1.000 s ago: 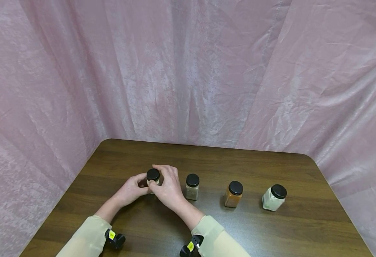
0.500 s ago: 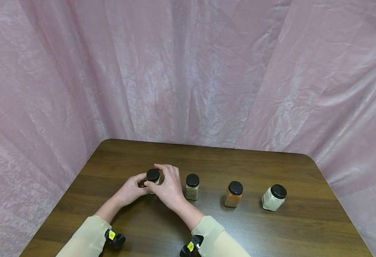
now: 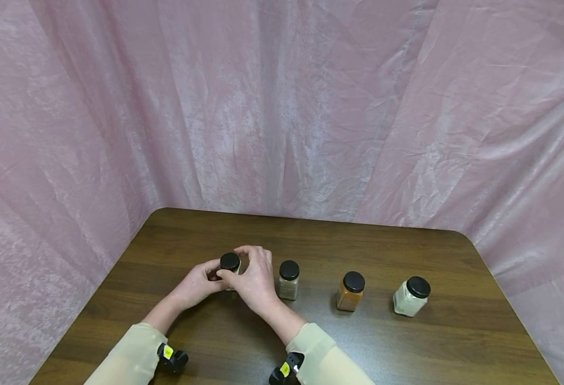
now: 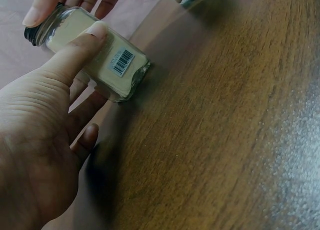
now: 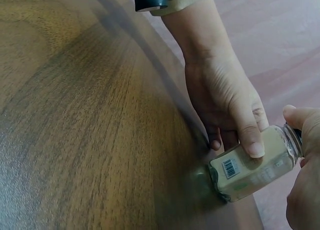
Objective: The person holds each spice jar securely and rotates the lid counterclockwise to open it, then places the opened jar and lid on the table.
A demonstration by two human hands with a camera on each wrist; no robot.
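Observation:
A small clear jar (image 4: 106, 73) of pale powder, with a barcode sticker on its side, stands on the left part of the table. My left hand (image 3: 198, 286) grips its body, thumb on the near face and fingers behind, as the right wrist view also shows. At the black lid (image 3: 229, 261), my right hand (image 3: 254, 280) reaches in from the right. Its thumb lies along the near side of the lid and its fingers bend round the far side. The lid sits on the jar's neck. Part of the jar is hidden behind my right thumb in the head view.
Right of my hands, three more black-lidded jars stand in a row: a greyish one (image 3: 288, 287), an orange-brown one (image 3: 348, 298) and a whitish one (image 3: 407, 302). They share the brown wooden table (image 3: 436, 347). Pink cloth (image 3: 282, 107) hangs behind and at the sides.
My right thumb has slid a little left along the lid's near side, while the fingers at the back have shifted right. The left hand and the jar stay in place.

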